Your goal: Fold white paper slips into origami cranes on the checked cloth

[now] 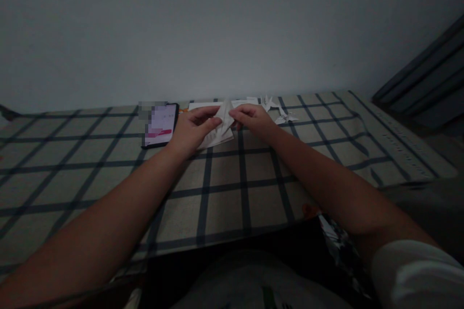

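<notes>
Both my hands meet over a folded piece of white paper (222,128) on the checked cloth (224,188). My left hand (192,128) pinches the paper's left side, fingers closed on it. From the right, my right hand (253,119) grips the paper's upper tip. The paper's lower part rests on the cloth.
A phone (160,124) with a lit screen lies just left of my left hand. Flat white sheets (203,105) lie behind the hands by the wall. Two small folded paper figures (285,117) sit to the right. A dark slatted frame (427,82) stands at far right.
</notes>
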Available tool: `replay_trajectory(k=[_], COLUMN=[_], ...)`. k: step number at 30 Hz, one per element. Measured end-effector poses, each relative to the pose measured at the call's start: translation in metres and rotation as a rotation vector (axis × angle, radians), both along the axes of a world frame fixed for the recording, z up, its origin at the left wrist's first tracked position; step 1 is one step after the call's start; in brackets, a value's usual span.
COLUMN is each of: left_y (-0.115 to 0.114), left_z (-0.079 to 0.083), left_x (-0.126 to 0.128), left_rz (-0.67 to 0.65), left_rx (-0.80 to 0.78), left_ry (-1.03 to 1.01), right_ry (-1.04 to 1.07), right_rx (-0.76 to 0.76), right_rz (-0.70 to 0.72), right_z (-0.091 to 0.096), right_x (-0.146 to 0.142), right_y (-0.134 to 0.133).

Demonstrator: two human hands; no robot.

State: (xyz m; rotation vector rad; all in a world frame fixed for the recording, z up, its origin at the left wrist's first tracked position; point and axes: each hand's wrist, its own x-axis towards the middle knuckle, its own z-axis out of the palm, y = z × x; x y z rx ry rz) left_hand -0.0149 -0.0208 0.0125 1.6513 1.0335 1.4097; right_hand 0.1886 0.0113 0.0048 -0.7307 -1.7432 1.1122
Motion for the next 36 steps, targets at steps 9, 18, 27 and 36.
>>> replay_trajectory(k=[9, 18, 27, 36], left_y=[0.008, 0.007, 0.009, 0.002], left_z=[-0.007, -0.001, -0.006, 0.000], left_x=[0.003, 0.005, 0.006, 0.001], left_rz=[-0.020, -0.081, -0.030, 0.099], left_rx=[-0.137, -0.282, -0.262, -0.011], left_ry=[-0.046, -0.377, -0.260, 0.154], right_ry=[0.099, 0.001, -0.216, -0.304], right_rx=[-0.037, 0.093, 0.287, 0.549], right_rz=[-0.002, 0.023, 0.004, -0.041], right_z=[-0.009, -0.007, -0.004, 0.000], right_x=[-0.003, -0.004, -0.003, 0.002], right_y=[0.009, 0.005, -0.002, -0.002])
